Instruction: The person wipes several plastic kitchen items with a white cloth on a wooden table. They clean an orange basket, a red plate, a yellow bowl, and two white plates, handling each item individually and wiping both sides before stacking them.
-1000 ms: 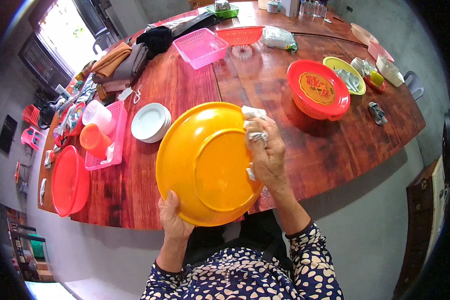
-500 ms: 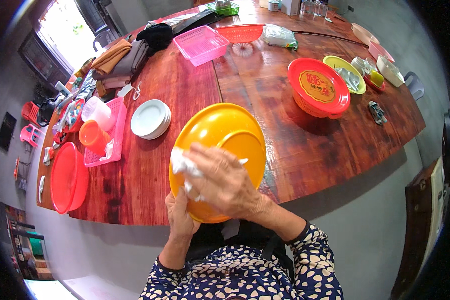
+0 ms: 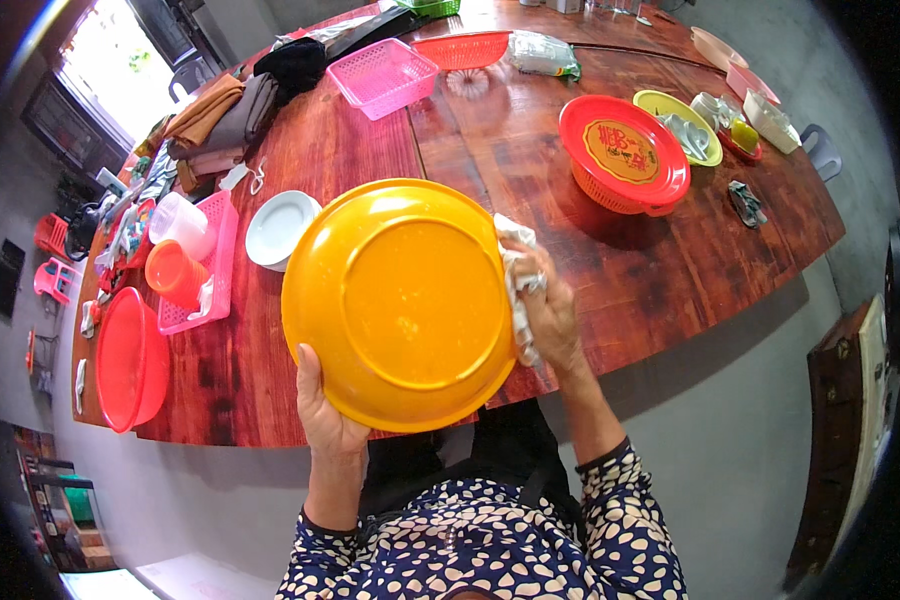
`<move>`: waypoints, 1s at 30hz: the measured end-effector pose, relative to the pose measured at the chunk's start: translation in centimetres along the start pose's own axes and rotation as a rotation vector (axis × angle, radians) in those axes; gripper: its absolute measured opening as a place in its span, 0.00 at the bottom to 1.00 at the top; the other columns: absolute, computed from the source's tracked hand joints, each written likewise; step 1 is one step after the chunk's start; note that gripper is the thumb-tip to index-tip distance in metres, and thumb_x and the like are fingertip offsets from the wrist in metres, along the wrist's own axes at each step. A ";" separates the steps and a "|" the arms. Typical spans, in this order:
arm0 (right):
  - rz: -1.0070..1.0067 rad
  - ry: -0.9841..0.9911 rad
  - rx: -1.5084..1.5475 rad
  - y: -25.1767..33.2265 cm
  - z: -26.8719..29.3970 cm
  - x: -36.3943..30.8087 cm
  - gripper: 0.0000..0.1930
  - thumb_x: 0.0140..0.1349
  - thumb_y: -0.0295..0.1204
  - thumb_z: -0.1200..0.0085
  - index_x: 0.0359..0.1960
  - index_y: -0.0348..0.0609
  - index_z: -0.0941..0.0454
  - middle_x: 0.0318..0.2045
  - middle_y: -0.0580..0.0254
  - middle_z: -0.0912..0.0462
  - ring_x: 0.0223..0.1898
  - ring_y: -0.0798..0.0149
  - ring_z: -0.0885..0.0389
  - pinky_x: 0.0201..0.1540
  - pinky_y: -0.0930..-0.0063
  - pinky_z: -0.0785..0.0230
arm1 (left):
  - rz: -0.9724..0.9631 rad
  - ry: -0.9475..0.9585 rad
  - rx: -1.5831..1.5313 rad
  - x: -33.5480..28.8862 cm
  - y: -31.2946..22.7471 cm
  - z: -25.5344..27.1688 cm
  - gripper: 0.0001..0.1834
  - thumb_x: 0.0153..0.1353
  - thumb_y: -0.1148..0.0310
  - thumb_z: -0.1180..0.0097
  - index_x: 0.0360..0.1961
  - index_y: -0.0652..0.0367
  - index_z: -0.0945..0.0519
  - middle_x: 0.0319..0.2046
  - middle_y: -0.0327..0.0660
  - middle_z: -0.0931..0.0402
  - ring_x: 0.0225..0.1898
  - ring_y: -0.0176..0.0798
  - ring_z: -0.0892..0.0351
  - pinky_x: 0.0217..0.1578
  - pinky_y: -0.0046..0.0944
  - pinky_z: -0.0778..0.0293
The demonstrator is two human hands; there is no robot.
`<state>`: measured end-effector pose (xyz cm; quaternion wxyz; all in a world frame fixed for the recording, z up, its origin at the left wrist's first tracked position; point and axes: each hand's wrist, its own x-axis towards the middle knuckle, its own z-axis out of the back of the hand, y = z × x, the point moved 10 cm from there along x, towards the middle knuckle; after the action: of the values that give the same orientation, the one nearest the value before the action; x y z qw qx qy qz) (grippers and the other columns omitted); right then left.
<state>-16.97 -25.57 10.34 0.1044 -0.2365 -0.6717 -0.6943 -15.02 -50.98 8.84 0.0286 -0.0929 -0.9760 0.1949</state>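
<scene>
A round yellow basin is held up over the table's near edge, its underside with a raised ring facing me. My left hand grips its lower left rim, thumb on the outside and the other fingers hidden behind. At the basin's right rim, my right hand is closed on a crumpled white cloth, which presses against the edge. Partly covered by the basin on the left is a stack of white plates.
On the wooden table, a red oval basin and a pink tray with cups stand left. A red-topped basket stands right, beside a yellow-green bowl of spoons. Farther back are a pink basket and folded cloths.
The basin has turned so its underside faces me more fully. My right hand with the cloth has gone from the basin's left side to its right rim. My left hand has shifted slightly left.
</scene>
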 end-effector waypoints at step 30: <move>0.377 0.311 -0.647 7.7 -8.3 -0.4 0.24 0.57 0.26 0.47 0.58 0.37 0.29 0.57 0.42 0.29 0.61 0.43 0.32 0.63 0.55 0.41 | -0.051 -0.059 0.156 0.2 1.4 -1.2 0.23 0.71 0.60 0.57 0.60 0.63 0.35 0.57 0.48 0.29 0.57 0.44 0.27 0.57 0.46 0.29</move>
<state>-14.64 -34.33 17.10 0.2505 -0.2683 -0.3396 -0.8660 -14.89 -49.23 9.39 0.0120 -0.0599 -0.9603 0.2723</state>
